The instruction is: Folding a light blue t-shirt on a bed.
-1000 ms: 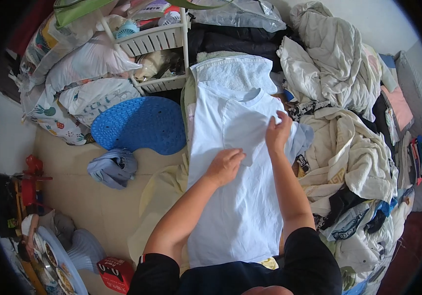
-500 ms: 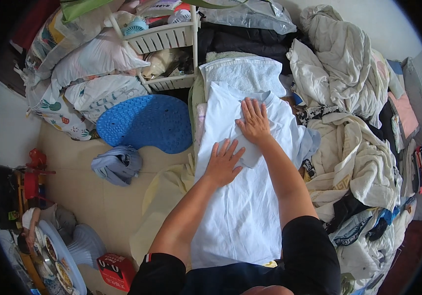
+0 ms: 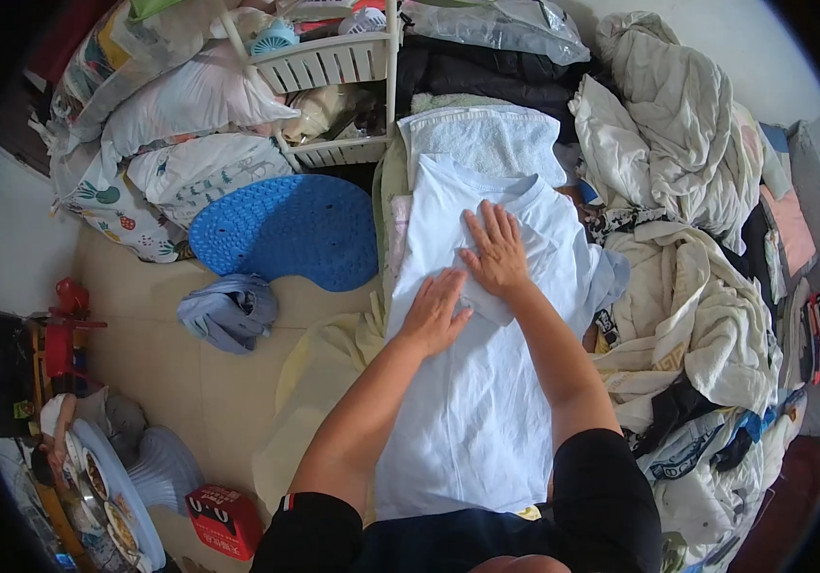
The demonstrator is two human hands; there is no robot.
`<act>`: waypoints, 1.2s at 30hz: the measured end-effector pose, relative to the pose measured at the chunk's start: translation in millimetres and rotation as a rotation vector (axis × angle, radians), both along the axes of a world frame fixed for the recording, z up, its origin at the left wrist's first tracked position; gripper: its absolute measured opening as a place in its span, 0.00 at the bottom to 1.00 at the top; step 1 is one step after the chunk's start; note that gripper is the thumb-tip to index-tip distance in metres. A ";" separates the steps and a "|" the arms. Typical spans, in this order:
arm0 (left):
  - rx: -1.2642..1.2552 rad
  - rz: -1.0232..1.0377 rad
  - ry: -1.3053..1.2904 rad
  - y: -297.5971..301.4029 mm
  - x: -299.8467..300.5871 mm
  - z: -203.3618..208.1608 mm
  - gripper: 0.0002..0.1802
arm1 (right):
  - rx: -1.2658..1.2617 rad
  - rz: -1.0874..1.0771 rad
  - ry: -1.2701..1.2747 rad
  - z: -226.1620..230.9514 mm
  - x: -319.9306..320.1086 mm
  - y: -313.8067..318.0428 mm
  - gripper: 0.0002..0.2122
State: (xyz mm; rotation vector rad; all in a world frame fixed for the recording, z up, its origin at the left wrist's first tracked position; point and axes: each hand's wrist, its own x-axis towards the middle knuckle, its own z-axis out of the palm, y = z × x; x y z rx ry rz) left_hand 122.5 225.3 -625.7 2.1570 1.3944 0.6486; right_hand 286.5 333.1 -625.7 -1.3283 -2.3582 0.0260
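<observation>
A pale blue-white T-shirt (image 3: 462,411) lies spread lengthwise before me, its collar at the far end. My left hand (image 3: 436,313) rests on the middle of the shirt, fingers stretched out. Farther up and to the right, my right hand (image 3: 498,250) presses flat below the collar with its fingers apart. Cloth is folded over beneath the right hand, and a blue-grey sleeve end (image 3: 610,277) sticks out at the shirt's right side. Beyond the collar is a folded light blue towel (image 3: 486,141). Neither hand grips anything.
Piled bedding and clothes (image 3: 677,315) line the right side. At the far left stand stuffed bags (image 3: 181,115) and a white basket rack (image 3: 324,65). A blue bath mat (image 3: 286,229), a crumpled grey-blue cloth (image 3: 229,313) and a red box (image 3: 224,522) are left of me. A person sits by a round table (image 3: 143,516).
My left hand's fingers have drawn closer together and it has shifted slightly. The right hand has slid a little nearer to me. My view has tilted slightly.
</observation>
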 end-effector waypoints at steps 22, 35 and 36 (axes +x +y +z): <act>-0.206 0.051 0.295 -221.5 -54.7 84.2 0.30 | -0.235 -0.278 -0.145 8.1 49.8 -105.8 0.39; -0.542 0.547 -0.388 -355.7 -57.0 121.0 0.37 | -0.265 -0.122 -0.110 36.5 5.0 -183.2 0.32; -0.556 0.556 -0.384 -361.7 -62.5 114.9 0.37 | -0.271 -0.068 -0.015 36.9 6.3 -202.6 0.29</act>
